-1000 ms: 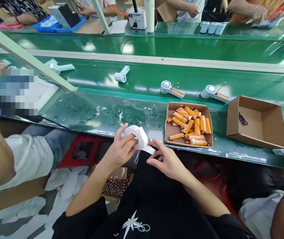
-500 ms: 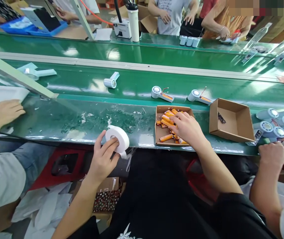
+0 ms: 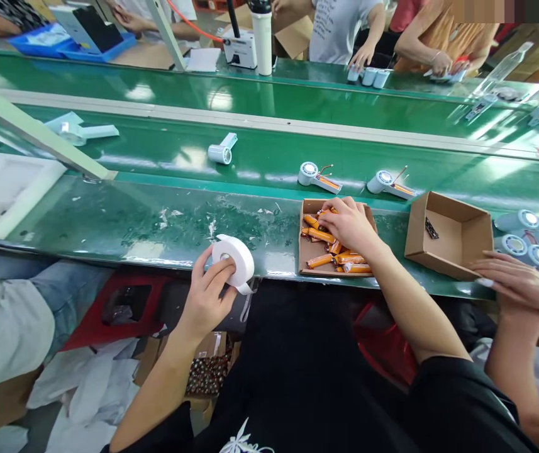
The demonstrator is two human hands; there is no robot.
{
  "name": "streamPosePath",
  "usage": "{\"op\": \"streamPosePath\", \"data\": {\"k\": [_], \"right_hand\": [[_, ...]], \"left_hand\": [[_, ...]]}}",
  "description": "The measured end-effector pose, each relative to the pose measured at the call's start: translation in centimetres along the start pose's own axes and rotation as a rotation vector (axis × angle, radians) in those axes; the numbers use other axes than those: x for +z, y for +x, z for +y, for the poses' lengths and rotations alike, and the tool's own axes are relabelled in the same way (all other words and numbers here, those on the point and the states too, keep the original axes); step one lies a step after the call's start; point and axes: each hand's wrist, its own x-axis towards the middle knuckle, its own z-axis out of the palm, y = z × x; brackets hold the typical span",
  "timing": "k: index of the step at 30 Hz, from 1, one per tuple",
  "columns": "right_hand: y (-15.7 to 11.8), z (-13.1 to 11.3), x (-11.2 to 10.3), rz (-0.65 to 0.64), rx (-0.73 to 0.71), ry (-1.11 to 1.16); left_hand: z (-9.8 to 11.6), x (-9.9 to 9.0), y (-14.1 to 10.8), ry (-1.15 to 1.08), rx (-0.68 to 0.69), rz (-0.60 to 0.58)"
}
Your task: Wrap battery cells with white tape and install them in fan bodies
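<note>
My left hand [image 3: 210,292] is closed around a roll of white tape [image 3: 243,258], fingers through its core, just above the bench's front edge. A loose end of tape hangs from the roll's underside. My right hand [image 3: 351,225] reaches into a shallow cardboard box [image 3: 303,255] of orange cylindrical batteries [image 3: 321,259]. Its fingers are bent down onto the pile at the back of the box. The fingertips are partly hidden, so whatever lies between them cannot be made out.
Beside it stands a second cardboard box [image 3: 458,236] with a small dark part inside, a co-worker's hand [image 3: 509,277] at its corner. Light-blue fan bodies [image 3: 222,151] lie on the green conveyor [image 3: 269,160]. A white foam tray [image 3: 19,189] sits at left. People work across the line.
My right hand has shifted slightly within the battery box, and batteries there lie differently. My left hand still holds the tape. The right-hand co-worker's hand has moved to the second box.
</note>
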Motion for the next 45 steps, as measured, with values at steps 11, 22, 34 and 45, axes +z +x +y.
{"op": "streamPosePath", "data": {"k": [11, 22, 34, 45], "right_hand": [[-2.3, -1.0, -1.4, -0.161, -0.070, -0.045], [-5.7, -3.7, -4.0, 0.239, 0.234, 0.893], [-8.8, -8.2, -0.9, 0.555, 0.144, 0.915], [-9.6, -10.1, 0.5, 0.184, 0.294, 1.374]], "left_hand": [[1.1, 0.7, 0.5, -0.051, 0.018, -0.045], [2.9, 0.9, 2.2, -0.125, 0.165, -0.242], [4.8, 1.4, 3.4, -0.182, 0.244, -0.249], [4.3, -0.2, 4.4, -0.074, 0.375, -0.327]]}}
